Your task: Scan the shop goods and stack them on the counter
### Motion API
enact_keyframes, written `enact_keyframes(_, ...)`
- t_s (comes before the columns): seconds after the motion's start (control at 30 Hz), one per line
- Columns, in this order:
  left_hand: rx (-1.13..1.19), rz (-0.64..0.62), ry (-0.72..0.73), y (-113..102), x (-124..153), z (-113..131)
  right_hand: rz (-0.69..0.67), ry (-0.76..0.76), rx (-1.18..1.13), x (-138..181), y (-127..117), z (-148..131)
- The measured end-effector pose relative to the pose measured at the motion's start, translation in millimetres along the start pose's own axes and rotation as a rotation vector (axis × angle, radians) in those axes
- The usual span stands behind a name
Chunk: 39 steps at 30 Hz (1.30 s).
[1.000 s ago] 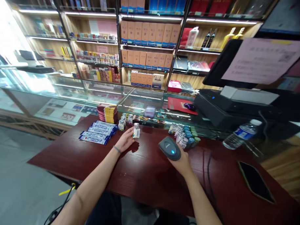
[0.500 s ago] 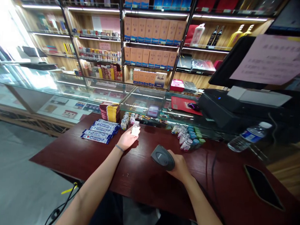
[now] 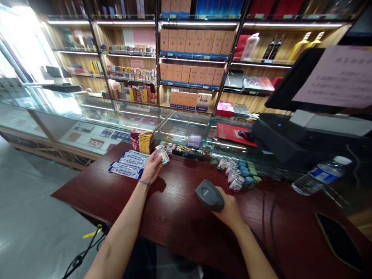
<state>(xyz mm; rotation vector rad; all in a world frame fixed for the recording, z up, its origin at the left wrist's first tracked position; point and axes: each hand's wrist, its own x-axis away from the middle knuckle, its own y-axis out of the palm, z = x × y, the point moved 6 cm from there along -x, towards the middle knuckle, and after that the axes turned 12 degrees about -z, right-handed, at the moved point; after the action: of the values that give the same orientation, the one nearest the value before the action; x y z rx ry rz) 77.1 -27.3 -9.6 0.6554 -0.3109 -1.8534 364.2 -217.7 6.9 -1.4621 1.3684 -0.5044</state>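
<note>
My left hand (image 3: 151, 167) is closed around a small clear bottle (image 3: 162, 154), held tilted just above the dark red counter (image 3: 177, 212), close to a few similar small bottles (image 3: 169, 148) at the counter's back edge. My right hand (image 3: 229, 208) grips a black handheld barcode scanner (image 3: 209, 194) over the middle of the counter, its head pointing left. To the right of the scanner stands a cluster of small bottles (image 3: 237, 173) with clear, blue and green caps.
Blue-and-white flat packs (image 3: 128, 164) and a stack of red-and-yellow packs (image 3: 142, 141) lie at the left back. A water bottle (image 3: 322, 175), a black phone (image 3: 339, 241), a register terminal (image 3: 283, 139) and a glass display case (image 3: 119, 117) surround the counter.
My left hand has carried the small bottle left and back toward the bottles at the counter's edge, tilting it. My right hand with the scanner has drawn slightly toward me.
</note>
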Motion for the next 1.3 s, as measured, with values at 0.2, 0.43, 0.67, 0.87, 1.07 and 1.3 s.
enact_keyframes(0.2,-0.557,0.169,0.166,-41,-2,32,0.075,0.038,-0.005,4,-4,8)
enact_keyframes(0.43,-1.168,0.093,-0.044,-45,1,24,0.068,0.079,-0.043,4,-3,12)
enact_keyframes(0.67,-1.358,-0.003,-0.084,-46,1,13,0.063,0.064,-0.040,4,-4,9)
enact_keyframes(0.87,-1.376,-0.018,-0.101,-43,2,9,0.066,0.076,-0.042,5,-3,11)
enact_keyframes(1.07,-1.262,0.054,-0.033,-45,-3,12,0.084,0.077,-0.023,3,-6,11)
enact_keyframes(1.3,-1.288,0.139,0.384,-4,12,36,0.213,0.116,-0.036,9,-21,26)
